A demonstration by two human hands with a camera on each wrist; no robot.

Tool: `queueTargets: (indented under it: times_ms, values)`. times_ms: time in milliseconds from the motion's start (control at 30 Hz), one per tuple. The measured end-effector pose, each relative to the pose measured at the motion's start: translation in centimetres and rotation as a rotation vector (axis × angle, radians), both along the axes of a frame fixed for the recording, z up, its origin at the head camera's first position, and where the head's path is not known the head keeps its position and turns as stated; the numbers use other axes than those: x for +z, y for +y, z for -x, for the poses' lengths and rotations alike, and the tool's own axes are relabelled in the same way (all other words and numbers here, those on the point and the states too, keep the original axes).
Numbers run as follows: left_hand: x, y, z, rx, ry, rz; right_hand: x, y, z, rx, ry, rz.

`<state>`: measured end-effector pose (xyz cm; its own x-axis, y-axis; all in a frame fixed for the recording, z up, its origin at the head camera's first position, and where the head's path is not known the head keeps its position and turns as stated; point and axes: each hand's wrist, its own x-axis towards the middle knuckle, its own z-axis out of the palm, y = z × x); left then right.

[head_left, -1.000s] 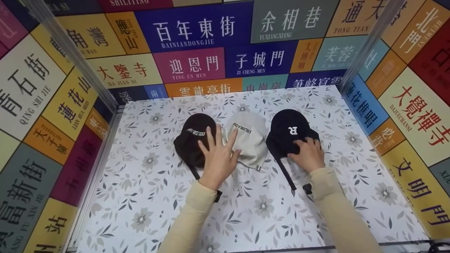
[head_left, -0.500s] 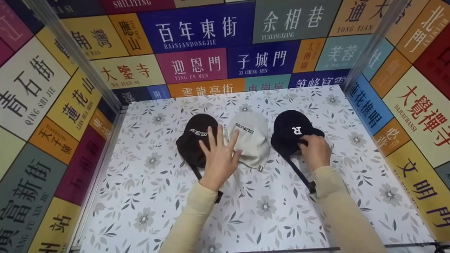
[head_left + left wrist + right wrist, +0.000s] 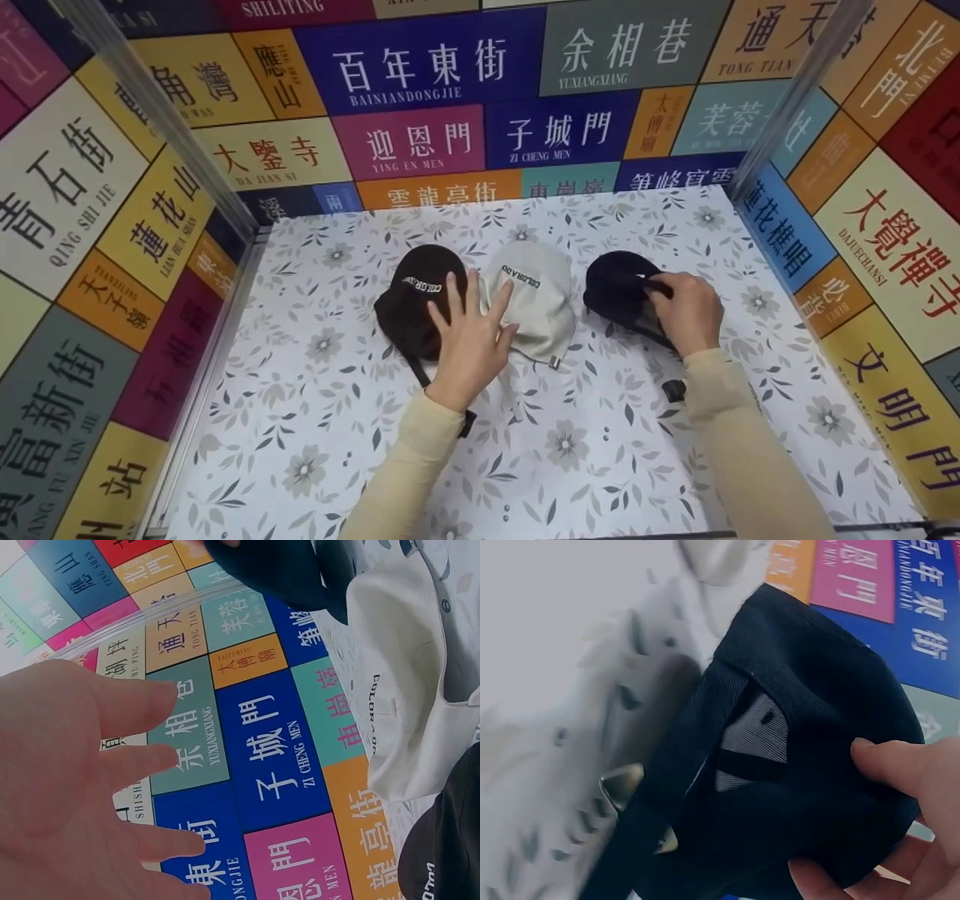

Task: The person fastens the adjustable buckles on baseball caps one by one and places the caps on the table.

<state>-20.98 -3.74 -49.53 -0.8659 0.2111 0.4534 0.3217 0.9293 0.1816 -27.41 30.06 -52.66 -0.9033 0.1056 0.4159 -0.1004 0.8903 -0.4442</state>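
Three baseball caps lie in a row on the table in the head view. My right hand (image 3: 694, 311) grips the navy cap (image 3: 619, 285) at the right, pinching its cloth; the cap is tilted. In the right wrist view, thumb and fingers hold its crown, and its back opening shows beside a strap with a metal buckle (image 3: 622, 787). My left hand (image 3: 472, 349) spreads its straight fingers over the dark brown cap (image 3: 409, 315) and beside the off-white cap (image 3: 540, 315), both lettered COLORADO. In the left wrist view its palm (image 3: 67, 787) shows nothing held.
The table (image 3: 300, 420) has a white cover with grey flowers and leaves. Colourful panels with street names form the back wall (image 3: 420, 67) and both side walls, with clear corner posts (image 3: 795, 97) between them. The off-white cap lies between the two dark ones.
My right hand has closed on the navy cap and moved slightly right and up, tilting it so its white R is mostly hidden. My left hand stays in place.
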Motion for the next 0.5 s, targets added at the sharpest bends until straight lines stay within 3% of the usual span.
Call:
queueTargets:
  times_ms: [367, 500]
  values:
    - [0.7, 0.6, -0.9, -0.094, -0.007, 0.035, 5.0, -1.7, -2.1, 0.014, 0.076, 0.025]
    - [1.3, 1.3, -1.2, -0.186, 0.056, 0.000, 6.9, -2.6, -3.2, 0.029, 0.101, 0.027]
